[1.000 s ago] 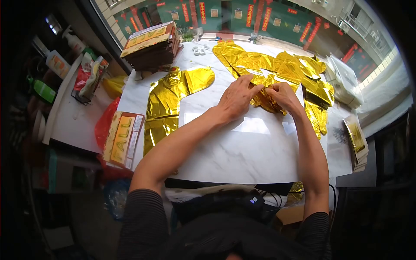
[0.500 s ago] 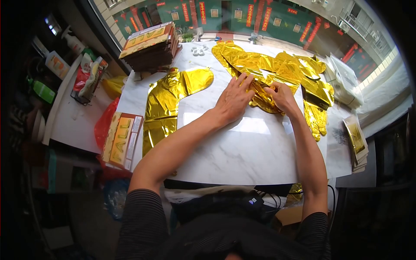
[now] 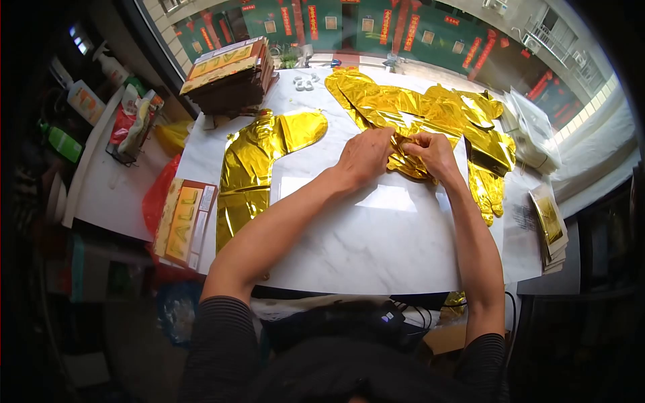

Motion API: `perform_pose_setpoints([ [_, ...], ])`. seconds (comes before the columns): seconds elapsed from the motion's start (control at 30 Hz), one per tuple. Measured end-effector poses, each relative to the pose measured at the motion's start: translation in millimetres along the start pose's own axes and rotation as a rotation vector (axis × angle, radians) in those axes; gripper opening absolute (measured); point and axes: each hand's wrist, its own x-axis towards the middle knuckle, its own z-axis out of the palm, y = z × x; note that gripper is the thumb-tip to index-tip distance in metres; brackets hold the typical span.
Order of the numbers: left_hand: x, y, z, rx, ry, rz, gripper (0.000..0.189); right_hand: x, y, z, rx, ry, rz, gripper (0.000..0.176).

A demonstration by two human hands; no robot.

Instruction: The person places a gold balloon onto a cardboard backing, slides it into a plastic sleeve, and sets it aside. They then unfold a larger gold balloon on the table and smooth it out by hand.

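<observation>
Both of my hands work on a crumpled gold foil balloon (image 3: 411,168) at the middle back of the table. My left hand (image 3: 366,156) has its fingers curled against the foil's left side. Facing it, my right hand (image 3: 433,154) pinches the foil between thumb and fingers. Behind and to the right spreads a heap of more gold foil balloons (image 3: 443,104), some hanging down toward the right side. Another flat gold foil balloon (image 3: 243,168) lies to the left, beside my left forearm, which covers its lower end.
A stack of brown printed packets (image 3: 225,70) stands at the back left of the marble-patterned table (image 3: 363,248). One packet marked "FALL" (image 3: 183,221) lies at the left edge. Clear plastic bags (image 3: 531,131) and several gold-faced cards (image 3: 551,218) are on the right.
My left hand has gone from flat, stretched fingers on the foil to curled fingers at its edge. The hands have drawn slightly nearer to me, and the view has shifted a little.
</observation>
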Motion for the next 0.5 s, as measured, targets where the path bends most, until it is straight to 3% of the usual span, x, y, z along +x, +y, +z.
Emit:
perform_pose_setpoints([
  [0.1,6,-5,0,-0.088,0.095,-0.034,0.027,-3,3,-4,0.011,-0.031,-0.069,0.031],
  [0.2,9,-7,1,0.001,0.024,-0.041,0.027,-12,-16,-17,-0.138,-0.048,-0.028,0.022],
  [0.27,9,-4,2,0.033,-0.013,-0.033,0.029,-9,-9,-14,-0.06,-0.045,0.027,0.024],
  [0.33,8,-2,6,0.057,0.116,0.017,0.032,-6,-3,-10,0.017,-0.045,0.078,0.025],
  [0.5,17,8,7,0.151,0.125,0.07,0.024,-10,-7,-1,-0.102,0.021,-0.048,0.027],
])
